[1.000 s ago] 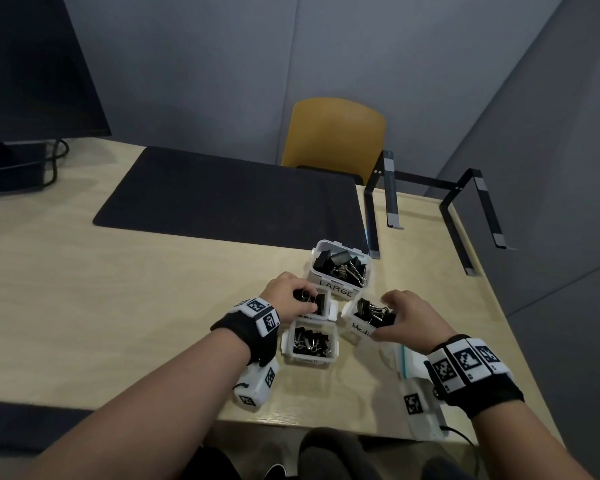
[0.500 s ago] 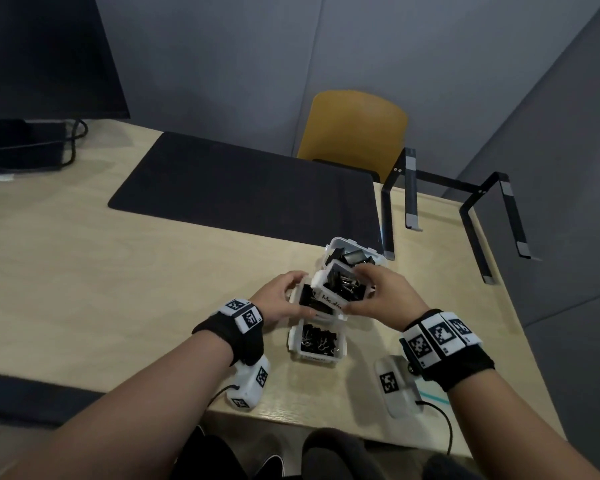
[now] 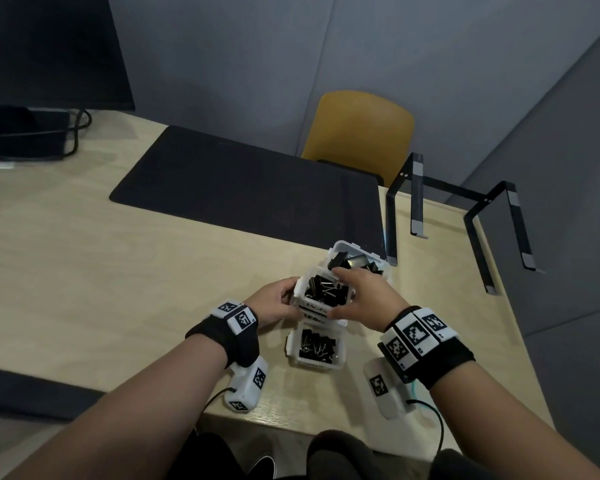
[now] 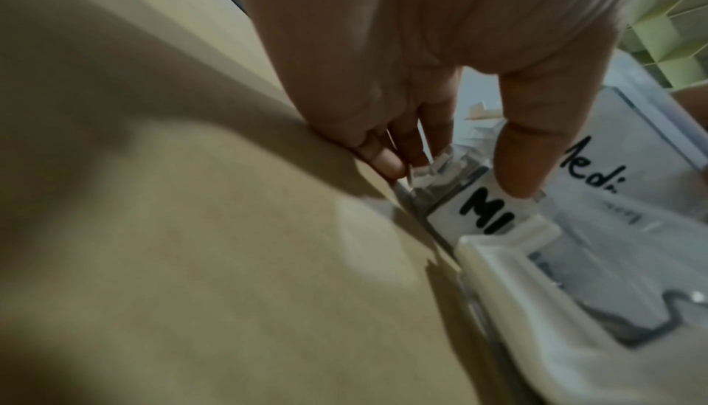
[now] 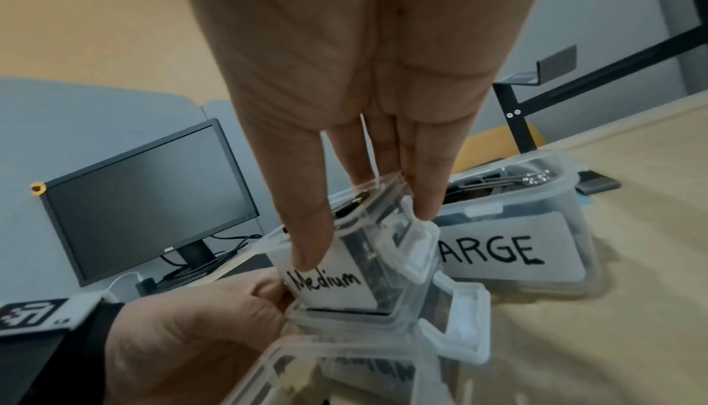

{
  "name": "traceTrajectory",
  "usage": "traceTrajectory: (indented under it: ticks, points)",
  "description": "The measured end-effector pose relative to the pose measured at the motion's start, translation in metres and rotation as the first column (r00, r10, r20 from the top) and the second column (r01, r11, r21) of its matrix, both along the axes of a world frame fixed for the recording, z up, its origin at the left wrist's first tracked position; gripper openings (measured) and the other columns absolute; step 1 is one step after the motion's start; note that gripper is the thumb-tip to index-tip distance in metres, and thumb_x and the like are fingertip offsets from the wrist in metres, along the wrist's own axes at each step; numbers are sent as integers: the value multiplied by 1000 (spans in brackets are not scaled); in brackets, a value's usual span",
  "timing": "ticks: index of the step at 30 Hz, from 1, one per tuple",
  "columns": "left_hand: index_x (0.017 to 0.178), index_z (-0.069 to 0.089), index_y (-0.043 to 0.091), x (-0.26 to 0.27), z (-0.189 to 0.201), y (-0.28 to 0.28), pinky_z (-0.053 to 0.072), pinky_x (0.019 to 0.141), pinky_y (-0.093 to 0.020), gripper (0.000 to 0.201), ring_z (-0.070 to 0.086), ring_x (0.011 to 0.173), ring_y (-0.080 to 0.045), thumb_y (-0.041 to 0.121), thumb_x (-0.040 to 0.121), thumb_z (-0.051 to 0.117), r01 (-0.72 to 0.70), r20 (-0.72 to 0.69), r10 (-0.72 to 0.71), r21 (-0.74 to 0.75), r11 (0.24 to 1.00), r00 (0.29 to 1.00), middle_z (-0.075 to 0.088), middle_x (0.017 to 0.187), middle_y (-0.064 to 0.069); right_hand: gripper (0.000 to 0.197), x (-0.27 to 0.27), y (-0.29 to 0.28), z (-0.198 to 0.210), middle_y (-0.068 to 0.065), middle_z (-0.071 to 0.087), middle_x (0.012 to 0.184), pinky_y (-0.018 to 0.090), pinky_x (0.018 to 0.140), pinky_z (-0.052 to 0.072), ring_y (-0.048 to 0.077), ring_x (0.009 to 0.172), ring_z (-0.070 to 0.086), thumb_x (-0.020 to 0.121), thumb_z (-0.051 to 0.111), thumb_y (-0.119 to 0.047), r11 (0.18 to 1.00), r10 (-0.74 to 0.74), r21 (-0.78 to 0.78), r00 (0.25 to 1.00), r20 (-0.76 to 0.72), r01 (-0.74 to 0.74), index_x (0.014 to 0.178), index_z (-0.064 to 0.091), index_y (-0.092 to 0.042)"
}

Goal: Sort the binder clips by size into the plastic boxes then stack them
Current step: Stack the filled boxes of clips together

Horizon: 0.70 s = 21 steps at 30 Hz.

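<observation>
The clear Medium box (image 3: 317, 309) (image 5: 329, 287), full of black binder clips, sits slightly tilted on top of a box labelled "MI" (image 4: 486, 211) (image 5: 452, 317). My right hand (image 3: 361, 296) (image 5: 368, 230) pinches the Medium box, thumb on its label and fingers over the far rim. My left hand (image 3: 278, 303) (image 4: 452, 157) grips the lower box from the left, thumb on its front. The LARGE box (image 3: 347, 244) (image 5: 509, 248) stands just behind. A third small box (image 3: 312, 364) of clips stands in front.
A black desk mat (image 3: 243, 188) lies at the back of the wooden table (image 3: 118, 289). A black metal stand (image 3: 465, 216) is at the right, near the table's right edge. A monitor (image 3: 49, 50) stands far left; a yellow chair (image 3: 361, 133) sits behind the table.
My right hand lifted the Medium box from the table at the right and brought it left onto the box my left hand holds. The head view shifted slightly.
</observation>
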<state>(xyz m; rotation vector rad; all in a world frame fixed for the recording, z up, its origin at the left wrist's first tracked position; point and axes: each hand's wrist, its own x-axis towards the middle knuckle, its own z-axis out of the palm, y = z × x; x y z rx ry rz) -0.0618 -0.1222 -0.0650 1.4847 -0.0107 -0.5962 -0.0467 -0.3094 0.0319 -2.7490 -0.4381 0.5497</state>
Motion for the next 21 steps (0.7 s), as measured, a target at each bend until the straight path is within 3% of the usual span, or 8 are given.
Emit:
traceTrajectory:
  ticks: [3, 7, 9, 16, 21]
  points:
    - [121, 55, 20, -1, -2, -2, 56, 86, -40, 58, 65, 103, -25, -15, 75, 64, -23, -2, 23, -32, 999, 1000, 66, 114, -12, 72, 2, 2, 3, -1, 57, 120, 24, 85, 41, 16, 105, 54, 70, 79, -35, 999, 14, -30, 1000, -9, -14, 133, 47, -23]
    - [120, 58, 23, 0, -11, -2, 51, 91, -54, 64, 63, 107, -30, -15, 70, 67, -51, -13, 50, -83, 995, 999, 65, 115, -14, 62, 0, 3, 11, 0, 61, 119, 27, 89, 46, 16, 105, 58, 71, 79, -28, 1000, -8, 11, 999, -48, 8, 127, 54, -20]
    - [115, 60, 29, -1, -12, -2, 49, 92, -57, 64, 63, 107, -31, -15, 69, 65, -52, -9, 51, -102, 993, 999, 66, 114, -14, 58, 0, 3, 13, -1, 62, 120, 28, 91, 47, 16, 107, 58, 72, 79, -25, 999, -19, 34, 997, -76, 22, 125, 56, -19]
    - [114, 60, 30, -1, -11, -3, 48, 92, -58, 64, 62, 109, -31, -13, 67, 67, -54, -11, 53, -134, 990, 999, 65, 117, -13, 79, 0, 2, 10, -1, 49, 137, 28, 102, 38, 16, 125, 46, 75, 76, -31, 999, -6, -36, 997, -74, 3, 142, 36, -25]
    - [119, 57, 28, -2, -10, -2, 47, 95, -57, 66, 62, 111, -30, -9, 66, 70, -47, -14, 46, -100, 994, 999, 65, 118, -11, 80, 3, -1, 7, -4, 47, 139, 27, 101, 40, 15, 122, 48, 75, 77, -29, 999, -30, 10, 992, -120, 32, 143, 35, -26]
